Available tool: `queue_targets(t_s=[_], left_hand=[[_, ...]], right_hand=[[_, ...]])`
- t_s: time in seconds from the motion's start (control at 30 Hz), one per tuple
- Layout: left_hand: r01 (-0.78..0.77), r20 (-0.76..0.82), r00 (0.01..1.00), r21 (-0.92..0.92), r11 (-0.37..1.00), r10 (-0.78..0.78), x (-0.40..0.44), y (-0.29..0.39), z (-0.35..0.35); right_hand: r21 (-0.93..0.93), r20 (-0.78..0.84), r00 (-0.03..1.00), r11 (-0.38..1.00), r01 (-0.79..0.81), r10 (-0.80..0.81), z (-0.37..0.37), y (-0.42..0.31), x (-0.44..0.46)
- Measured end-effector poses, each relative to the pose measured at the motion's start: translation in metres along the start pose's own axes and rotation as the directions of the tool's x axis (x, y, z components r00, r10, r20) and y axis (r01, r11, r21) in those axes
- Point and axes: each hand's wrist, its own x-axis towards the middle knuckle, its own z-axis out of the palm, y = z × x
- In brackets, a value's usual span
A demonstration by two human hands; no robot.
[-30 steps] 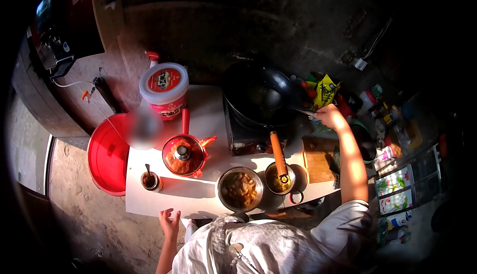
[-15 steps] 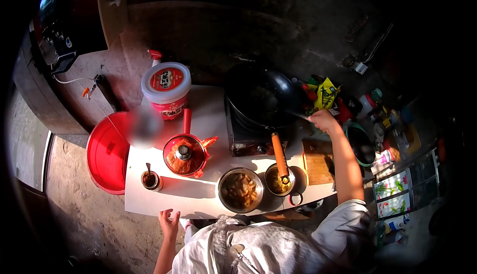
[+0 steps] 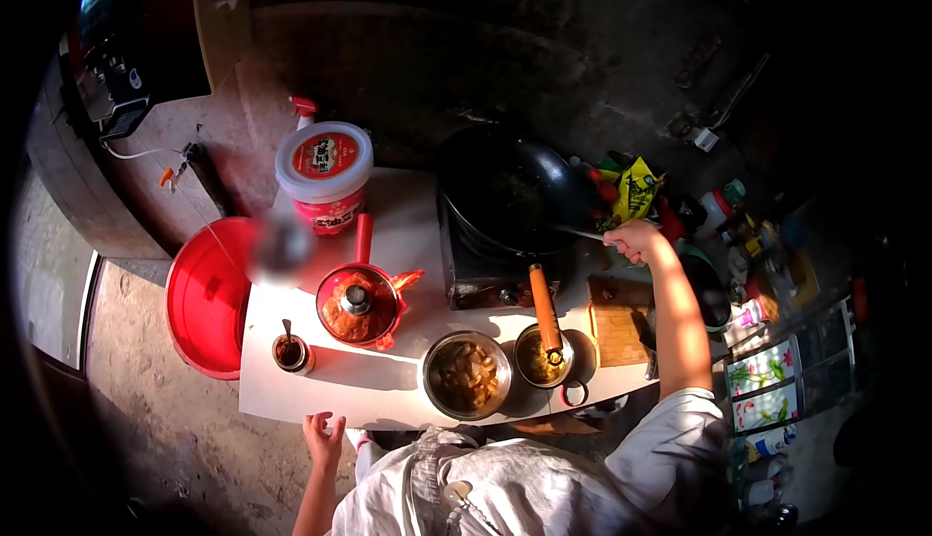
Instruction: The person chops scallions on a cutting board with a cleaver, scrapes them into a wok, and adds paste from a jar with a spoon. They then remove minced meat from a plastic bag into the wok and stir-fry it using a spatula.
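Note:
My right hand (image 3: pixel 633 241) is closed round the handle of a metal utensil (image 3: pixel 582 233), whose far end lies hidden in the dark wok (image 3: pixel 505 191). The wok sits on a black stove (image 3: pixel 476 288), its wooden handle (image 3: pixel 545 308) pointing towards me. My left hand (image 3: pixel 323 436) is held near the table's front edge, fingers apart and holding nothing. In front of the stove stand a metal bowl of chunky food (image 3: pixel 467 375) and a small pot of yellowish food (image 3: pixel 542 355).
A lidded red pot (image 3: pixel 357 304), an open jar with a spoon (image 3: pixel 291 352) and a lidded tub (image 3: pixel 325 177) are on the white table (image 3: pixel 369 395). Left of it is a red basin (image 3: pixel 209 298). A cutting board (image 3: pixel 619 327) and a yellow packet (image 3: pixel 637 189) lie right.
My right hand has shifted slightly with the utensil, whose angle over the wok's rim has changed. My left hand keeps nearly the same place.

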Motion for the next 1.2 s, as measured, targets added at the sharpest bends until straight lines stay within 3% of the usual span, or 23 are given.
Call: queue_targets(t_s=[0.13, 0.2, 0.27, 0.4, 0.47, 0.57, 0.6, 0.67, 0.73, 0.83, 0.9, 0.93, 1.03, 1.1, 1.2], left_hand=[[0.06, 0.015, 0.998, -0.029, 0.998, -0.059, -0.015, -0.03, -0.008], [0.293, 0.06, 0.956, -0.095, 0.952, -0.288, -0.025, -0.041, -0.01], [0.315, 0.06, 0.949, -0.183, 0.931, -0.309, -0.035, -0.033, -0.016], [0.387, 0.11, 0.918, -0.025, 0.922, -0.382, -0.058, -0.038, -0.033], [0.413, 0.105, 0.905, 0.02, 0.911, -0.412, -0.066, -0.042, -0.035], [0.405, 0.134, 0.9, 0.093, 0.909, -0.415, -0.073, -0.05, -0.037], [0.398, 0.134, 0.902, 0.111, 0.911, -0.41, -0.069, -0.03, -0.041], [0.39, 0.134, 0.904, 0.128, 0.912, -0.406, -0.073, -0.051, -0.037], [0.403, 0.152, 0.898, 0.09, 0.911, -0.413, -0.073, -0.056, -0.035], [0.407, 0.149, 0.899, 0.062, 0.911, -0.411, -0.073, -0.072, -0.035], [0.408, 0.152, 0.895, 0.101, 0.908, -0.419, -0.072, -0.077, -0.04], [0.41, 0.153, 0.891, 0.139, 0.901, -0.429, -0.072, -0.078, -0.042], [0.43, 0.142, 0.88, 0.166, 0.887, -0.453, -0.074, -0.079, -0.044], [0.443, 0.143, 0.874, 0.156, 0.883, -0.464, -0.077, -0.081, -0.041], [0.456, 0.167, 0.862, 0.153, 0.877, -0.478, -0.079, -0.08, -0.039]], right_hand=[[-0.039, -0.036, 0.998, 0.998, -0.045, 0.043, -0.005, -0.004, -0.005], [0.136, -0.014, 0.999, 0.99, 0.042, -0.04, 0.012, 0.002, 0.015], [0.156, 0.032, 0.999, 0.988, -0.008, 0.003, 0.03, -0.003, 0.009], [0.019, 0.078, 0.996, 0.998, -0.053, 0.052, -0.003, -0.003, -0.02], [-0.068, -0.119, 0.993, 0.998, -0.006, -0.002, -0.006, -0.008, -0.039], [-0.204, -0.224, 0.969, 0.978, 0.054, -0.1, -0.001, -0.009, -0.02], [-0.271, -0.293, 0.933, 0.954, 0.13, -0.21, 0.007, -0.007, -0.003], [-0.382, -0.375, 0.824, 0.881, 0.28, -0.425, 0.015, 0.009, 0.059], [-0.606, -0.38, 0.618, 0.69, 0.397, -0.689, 0.041, 0.008, 0.085], [-0.593, -0.334, 0.659, 0.694, 0.409, -0.674, 0.063, -0.012, 0.047], [-0.366, -0.22, 0.838, 0.839, 0.403, -0.499, 0.058, -0.017, 0.02], [-0.31, -0.172, 0.906, 0.895, 0.322, -0.386, 0.049, -0.025, -0.006], [-0.385, -0.131, 0.907, 0.864, 0.325, -0.4, 0.026, -0.019, -0.02], [-0.662, -0.26, 0.8, 0.703, 0.261, -0.541, 0.024, -0.021, -0.031], [-0.662, -0.351, 0.746, 0.714, 0.229, -0.565, 0.036, -0.017, 0.001]])
